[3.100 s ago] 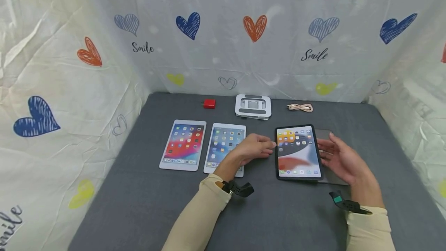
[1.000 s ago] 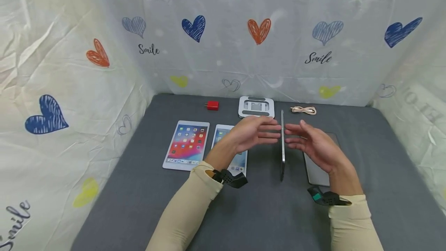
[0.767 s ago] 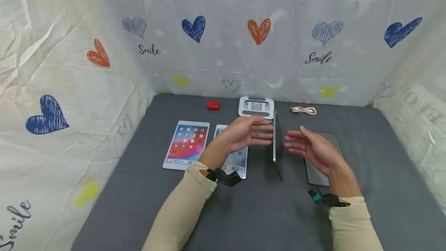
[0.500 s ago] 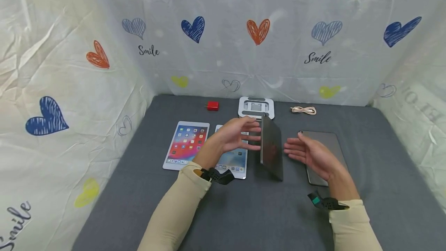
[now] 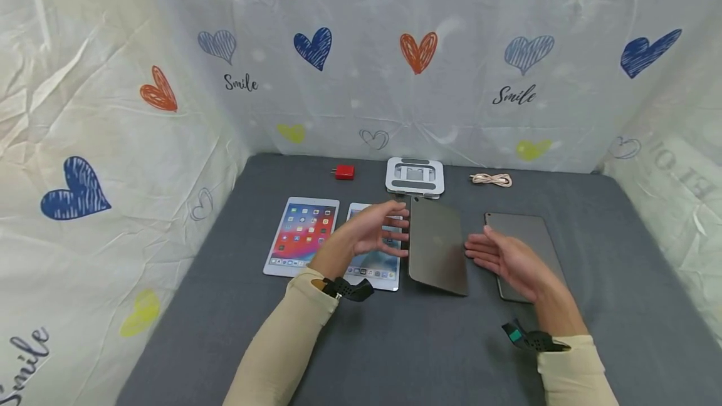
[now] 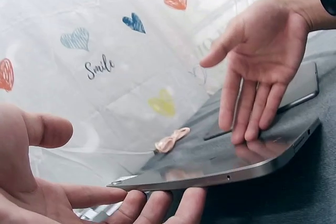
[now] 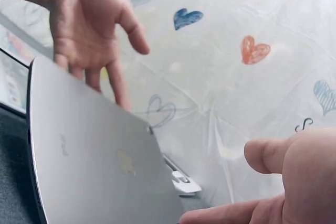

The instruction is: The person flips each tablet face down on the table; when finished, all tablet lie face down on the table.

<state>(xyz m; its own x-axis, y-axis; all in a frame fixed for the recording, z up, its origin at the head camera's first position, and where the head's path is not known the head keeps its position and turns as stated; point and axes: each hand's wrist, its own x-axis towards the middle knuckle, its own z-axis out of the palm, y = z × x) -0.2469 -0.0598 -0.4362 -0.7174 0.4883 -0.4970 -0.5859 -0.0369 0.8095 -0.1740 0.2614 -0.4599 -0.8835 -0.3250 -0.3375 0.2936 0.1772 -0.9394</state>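
A grey tablet [image 5: 437, 246] leans back-up, its left long edge raised and its right edge low near the table. My left hand [image 5: 363, 234] has its fingers under that raised edge, and in the left wrist view its thumb stands apart from the tablet [image 6: 215, 169]. My right hand [image 5: 513, 262] has its fingers extended, tips right at the tablet's low right edge. Behind the right hand a second grey tablet [image 5: 521, 227] lies back-up. Under my left hand is a white tablet [image 5: 375, 271] with a lit screen, partly hidden.
Another white tablet [image 5: 299, 237] with a red and blue screen lies at the left. Along the back of the grey table [image 5: 417, 343] sit a red charger plug [image 5: 344, 172], a folded white stand [image 5: 415, 177] and a bundled pale cable [image 5: 491, 180]. Printed cloth hangs behind.
The tablet has turned over from screen-up, through standing on edge, to tilted with its back up. It came off the other grey tablet, and my left hand moved left and lower.
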